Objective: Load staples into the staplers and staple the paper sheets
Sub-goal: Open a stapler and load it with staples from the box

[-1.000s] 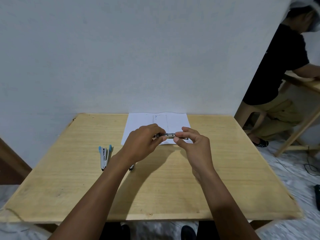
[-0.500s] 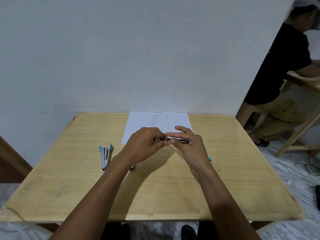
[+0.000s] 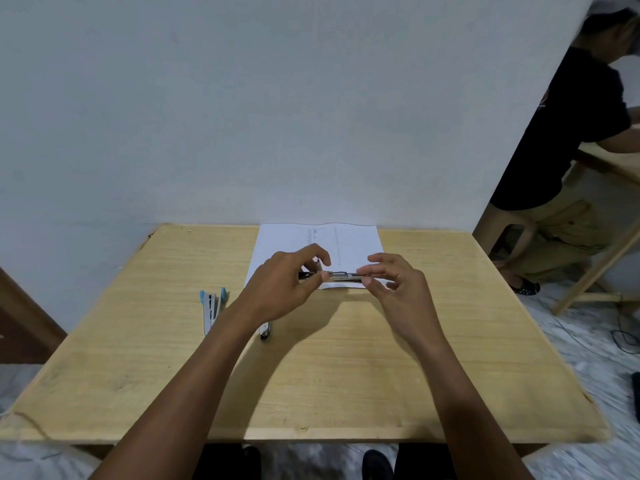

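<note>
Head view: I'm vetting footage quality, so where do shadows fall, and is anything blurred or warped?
In the head view, soft shadows of the left hand and right hand fall on the table just nearer than them; no glare; the stapler they hold looks soft; the bystander smears at the right edge.

Bare along both forearms down to the left hand (image 3: 281, 289) and right hand (image 3: 401, 292); clad lower down in dark trousers (image 3: 420, 460) and black shoes (image 3: 376, 463).
</note>
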